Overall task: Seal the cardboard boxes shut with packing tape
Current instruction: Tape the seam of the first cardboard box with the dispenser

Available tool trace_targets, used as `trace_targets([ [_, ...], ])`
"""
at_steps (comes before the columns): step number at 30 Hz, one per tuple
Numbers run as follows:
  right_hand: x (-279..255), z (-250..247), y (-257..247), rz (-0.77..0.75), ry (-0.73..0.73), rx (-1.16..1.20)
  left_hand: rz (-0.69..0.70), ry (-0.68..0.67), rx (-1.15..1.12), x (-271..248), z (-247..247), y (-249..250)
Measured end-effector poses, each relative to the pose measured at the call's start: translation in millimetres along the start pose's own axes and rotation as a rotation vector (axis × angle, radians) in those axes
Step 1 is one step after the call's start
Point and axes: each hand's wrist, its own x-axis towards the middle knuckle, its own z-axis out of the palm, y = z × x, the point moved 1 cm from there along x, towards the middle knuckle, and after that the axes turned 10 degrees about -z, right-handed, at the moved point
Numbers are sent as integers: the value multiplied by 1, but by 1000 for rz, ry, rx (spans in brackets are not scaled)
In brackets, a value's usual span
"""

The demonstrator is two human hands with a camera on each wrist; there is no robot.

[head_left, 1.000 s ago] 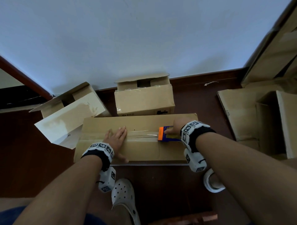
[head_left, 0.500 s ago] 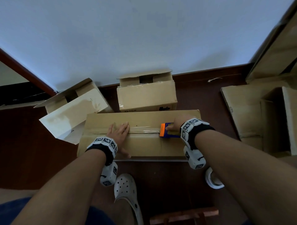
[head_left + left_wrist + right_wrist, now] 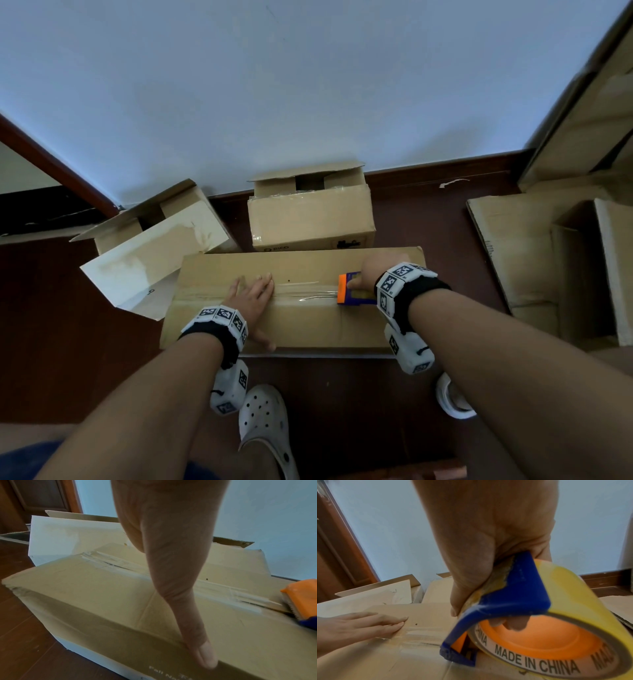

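Dark wooden floor (image 3: 342, 394) lay under the long cardboard box (image 3: 308, 325). My left hand (image 3: 251, 296) pressed flat, fingers straight, on its taped seam, while my right hand (image 3: 371, 274) gripped the tape dispenser (image 3: 349, 289) on the seam near the box's right end.

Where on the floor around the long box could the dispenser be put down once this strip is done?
Bare dark floor lies between the small open box and the flattened cardboard, and left of the long box. Near side is crowded: white shoe, spare tape roll.
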Motion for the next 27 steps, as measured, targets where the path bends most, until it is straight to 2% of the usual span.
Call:
trace_targets([
  [3,-3,0,0,-10,5,28,0,12,11,1,0,-1],
  [8,-19,-13,-15,-9,-96,-74,12,22,53,2,2,0],
  [14,-21,-9,-14,5,-30,-26,39,6,83,0,2,4],
  [16,-19,-10,-15,35,-62,-28,61,3,92,2,-3,8],
  [21,-18,-6,-14,35,-31,-4,21,-45,133,7,-13,20],
  [27,-21,-5,-9,-25,-37,64,223,105,161,10,-24,57],
])
